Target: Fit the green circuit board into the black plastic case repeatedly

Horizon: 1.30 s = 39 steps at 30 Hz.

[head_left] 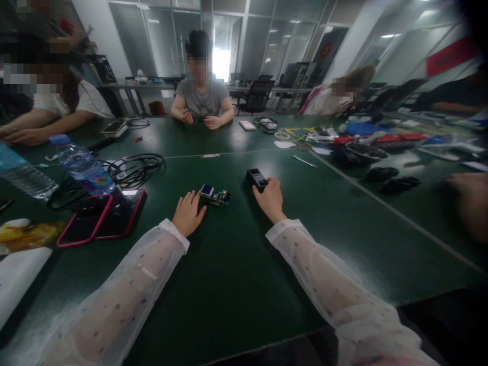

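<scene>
On the green table [229, 264], my left hand [188, 213] lies flat with its fingers spread. Its fingertips come up to the left end of a small circuit board [219, 198] that carries a little dark square screen. My right hand [270, 197] is closed around the near end of a small black box-shaped device [256, 178] with a grey panel on top. The device rests on or just above the tabletop, right of the board; its near end is hidden under my fingers.
Two phones with red edges [86, 221], a tilted water bottle [82, 165] and coiled black cables [141, 170] are at the left. A wrench [304, 161] lies beyond my right hand. Tools and cables crowd the far right. A person [202, 96] sits opposite; others sit at both sides.
</scene>
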{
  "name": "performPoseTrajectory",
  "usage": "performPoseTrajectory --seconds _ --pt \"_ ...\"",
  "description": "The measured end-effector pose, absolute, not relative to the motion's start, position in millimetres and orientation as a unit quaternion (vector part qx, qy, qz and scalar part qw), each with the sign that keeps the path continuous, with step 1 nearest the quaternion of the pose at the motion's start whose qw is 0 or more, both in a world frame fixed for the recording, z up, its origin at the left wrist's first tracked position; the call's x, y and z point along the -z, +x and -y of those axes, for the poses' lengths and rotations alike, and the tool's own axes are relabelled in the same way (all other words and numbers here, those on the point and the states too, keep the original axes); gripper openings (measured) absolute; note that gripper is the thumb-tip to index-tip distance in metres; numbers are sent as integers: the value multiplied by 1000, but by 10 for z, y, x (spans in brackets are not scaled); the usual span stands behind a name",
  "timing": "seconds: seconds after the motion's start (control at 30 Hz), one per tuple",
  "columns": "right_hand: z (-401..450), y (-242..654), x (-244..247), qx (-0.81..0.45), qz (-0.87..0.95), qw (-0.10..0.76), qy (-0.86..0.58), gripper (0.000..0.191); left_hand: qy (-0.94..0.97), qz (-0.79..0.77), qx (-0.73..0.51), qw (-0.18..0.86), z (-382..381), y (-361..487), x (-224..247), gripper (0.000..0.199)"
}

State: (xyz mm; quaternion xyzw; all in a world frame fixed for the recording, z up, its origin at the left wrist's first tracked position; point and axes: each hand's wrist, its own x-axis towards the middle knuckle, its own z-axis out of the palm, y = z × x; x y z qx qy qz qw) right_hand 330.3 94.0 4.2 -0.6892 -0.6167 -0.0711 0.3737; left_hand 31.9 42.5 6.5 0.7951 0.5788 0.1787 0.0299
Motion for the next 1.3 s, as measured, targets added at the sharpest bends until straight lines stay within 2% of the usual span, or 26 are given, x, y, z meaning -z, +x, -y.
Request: performPoseTrajectory --seconds 0.17,0.3,0.5,0.6,0.83,1.03,1.3 --pt "-926 3290 -50 51 619 347 -702 64 795 -579 -181 24 -423 317 -72 56" --pt "-911 3277 -80 67 634 363 -679 68 796 -578 -178 31 -412 316 -84 56" --pt "-780 3116 -234 104 663 443 -594 40 794 -581 -179 21 -424 315 -62 54" --pt "-638 2903 -313 71 734 445 -509 31 794 -580 -181 17 -433 314 -40 53" --pt "-430 2546 -339 -52 821 359 -440 34 792 -580 -188 13 -418 319 -55 51" --pt "-483 2608 -301 -96 809 358 -457 23 780 -578 -235 46 -466 264 -52 43" --pt "-501 2614 -299 -126 805 369 -446 22 765 -564 -295 93 -478 236 -145 24"
